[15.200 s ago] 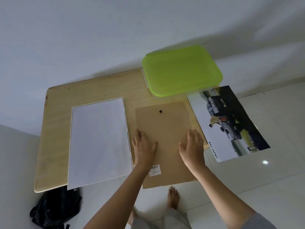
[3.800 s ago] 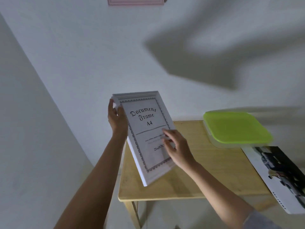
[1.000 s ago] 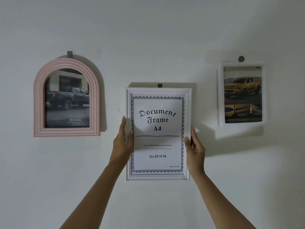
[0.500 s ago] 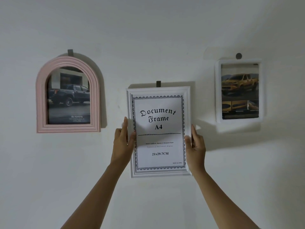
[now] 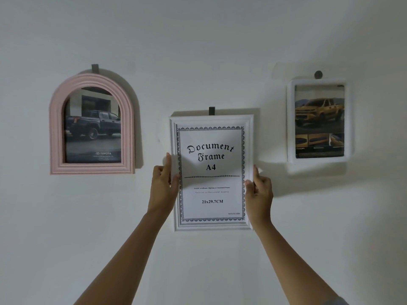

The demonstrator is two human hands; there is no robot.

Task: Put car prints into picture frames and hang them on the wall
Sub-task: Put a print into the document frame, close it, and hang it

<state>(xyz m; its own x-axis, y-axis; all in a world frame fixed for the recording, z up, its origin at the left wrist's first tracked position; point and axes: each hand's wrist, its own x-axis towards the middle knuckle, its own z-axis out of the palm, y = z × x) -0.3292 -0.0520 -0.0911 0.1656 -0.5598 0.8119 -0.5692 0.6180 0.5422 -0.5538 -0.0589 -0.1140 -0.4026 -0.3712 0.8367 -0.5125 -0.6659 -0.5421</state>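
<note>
A white rectangular frame [image 5: 211, 122] is held flat against the white wall, just under a small dark hook [image 5: 211, 110]. Behind its glass is the stock sheet reading "Document Frame A4", not a car print. My left hand [image 5: 164, 188] grips the frame's left edge, thumb over the front. My right hand [image 5: 258, 190] grips the right edge at the same height. The frame sits slightly tilted.
A pink arched frame [image 5: 55, 128] with a dark pickup print hangs at the left on its own hook [image 5: 95, 68]. A white frame [image 5: 319, 160] with a yellow pickup print hangs at the right under a round hook [image 5: 318, 74]. Bare wall lies below.
Since 15 seconds ago the frame was assembled at the table, lifted and brought to the wall. Over the last second it has shifted a little against the hook, with both hands still on its sides.
</note>
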